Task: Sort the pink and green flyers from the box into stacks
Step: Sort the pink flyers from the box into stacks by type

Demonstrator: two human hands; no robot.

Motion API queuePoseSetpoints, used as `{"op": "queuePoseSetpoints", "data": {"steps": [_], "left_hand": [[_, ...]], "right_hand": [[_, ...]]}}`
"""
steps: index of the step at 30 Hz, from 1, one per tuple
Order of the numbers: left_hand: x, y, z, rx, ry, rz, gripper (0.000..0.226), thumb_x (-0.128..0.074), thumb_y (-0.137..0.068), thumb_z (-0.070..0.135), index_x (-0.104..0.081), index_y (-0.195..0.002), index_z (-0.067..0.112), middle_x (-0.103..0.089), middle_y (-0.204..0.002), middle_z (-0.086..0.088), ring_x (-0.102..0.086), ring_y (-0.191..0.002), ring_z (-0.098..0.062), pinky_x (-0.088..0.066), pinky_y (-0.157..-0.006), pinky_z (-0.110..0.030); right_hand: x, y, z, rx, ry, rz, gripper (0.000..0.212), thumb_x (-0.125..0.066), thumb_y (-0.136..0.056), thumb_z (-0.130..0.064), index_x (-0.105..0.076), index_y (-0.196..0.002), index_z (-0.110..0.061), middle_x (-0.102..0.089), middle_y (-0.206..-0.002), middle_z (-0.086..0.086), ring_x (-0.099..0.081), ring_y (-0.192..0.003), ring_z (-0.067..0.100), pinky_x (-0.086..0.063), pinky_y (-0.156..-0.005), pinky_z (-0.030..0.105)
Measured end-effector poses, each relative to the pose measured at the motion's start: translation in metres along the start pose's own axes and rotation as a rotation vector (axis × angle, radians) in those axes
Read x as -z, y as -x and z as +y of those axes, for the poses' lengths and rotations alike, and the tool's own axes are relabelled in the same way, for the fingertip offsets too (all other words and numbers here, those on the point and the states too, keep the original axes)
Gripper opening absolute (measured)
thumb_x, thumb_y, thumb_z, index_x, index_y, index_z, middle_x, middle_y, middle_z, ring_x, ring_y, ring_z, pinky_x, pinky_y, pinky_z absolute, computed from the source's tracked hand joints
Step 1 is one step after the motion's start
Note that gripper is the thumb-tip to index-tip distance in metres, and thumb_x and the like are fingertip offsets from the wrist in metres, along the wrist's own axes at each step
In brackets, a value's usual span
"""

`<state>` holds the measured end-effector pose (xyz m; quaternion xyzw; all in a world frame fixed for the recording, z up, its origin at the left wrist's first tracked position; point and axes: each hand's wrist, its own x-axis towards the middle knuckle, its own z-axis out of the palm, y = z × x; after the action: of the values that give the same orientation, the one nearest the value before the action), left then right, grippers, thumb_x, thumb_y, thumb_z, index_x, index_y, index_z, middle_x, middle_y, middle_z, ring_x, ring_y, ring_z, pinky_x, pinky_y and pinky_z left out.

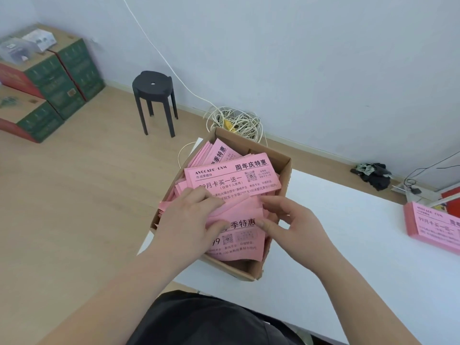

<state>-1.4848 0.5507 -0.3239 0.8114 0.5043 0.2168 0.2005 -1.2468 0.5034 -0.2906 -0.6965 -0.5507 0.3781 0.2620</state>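
The left hand (pixel 189 220) is in the cardboard box (pixel 286 170), fingers curled around a bunch of pink flyers (pixel 234 175). Just beside it, the right hand (pixel 291 225) pinches their edge with thumb and fingers. A pink stack (pixel 433 227) lies well off to the right hand's side on the white table (pixel 348 245).

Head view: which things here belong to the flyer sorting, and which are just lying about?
In the job: cardboard box, pink flyers inside, pink stack on the white table, left hand and right hand gripping flyers.
Lying about: black stool, coiled cord, green cartons, dark cloth.
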Motion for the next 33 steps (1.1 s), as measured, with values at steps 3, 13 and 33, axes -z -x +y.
{"op": "queuePoseSetpoints", "data": {"steps": [3, 13, 33], "left_hand": [[-0.006, -0.002, 0.000, -0.011, -0.062, 0.026, 0.038, -0.081, -0.080, 0.043, -0.074, -0.111, 0.021, -0.058, -0.093, 0.007, -0.052, -0.086, -0.020, -0.053, -0.069, -0.045], [0.030, 0.034, -0.037, -0.032, 0.097, -0.168, 0.032, -0.072, -0.088, 0.028, -0.070, -0.119, 0.034, -0.064, -0.109, 0.024, -0.055, -0.106, -0.003, -0.048, -0.091, -0.028], [0.011, 0.044, -0.013, -0.184, -0.026, -0.081, 0.027, -0.068, -0.082, 0.010, -0.057, -0.097, 0.029, -0.051, -0.099, 0.017, -0.047, -0.090, -0.012, -0.045, -0.077, -0.033]], "right_hand": [[-0.010, 0.001, -0.006, 0.012, 0.226, 0.029, 0.040, -0.074, -0.089, -0.046, -0.065, -0.128, -0.042, -0.061, -0.114, -0.031, -0.056, -0.108, -0.001, -0.049, -0.098, 0.029], [-0.021, 0.000, -0.013, -0.003, 0.443, 0.035, 0.050, -0.067, -0.087, -0.059, -0.052, -0.135, -0.051, -0.058, -0.108, -0.032, -0.057, -0.107, 0.004, -0.049, -0.083, 0.030], [-0.015, 0.019, 0.017, 0.333, 0.141, -0.005, 0.048, -0.086, -0.075, -0.009, -0.067, -0.110, -0.035, -0.051, -0.131, -0.021, -0.050, -0.129, 0.006, -0.041, -0.104, 0.015]]}}
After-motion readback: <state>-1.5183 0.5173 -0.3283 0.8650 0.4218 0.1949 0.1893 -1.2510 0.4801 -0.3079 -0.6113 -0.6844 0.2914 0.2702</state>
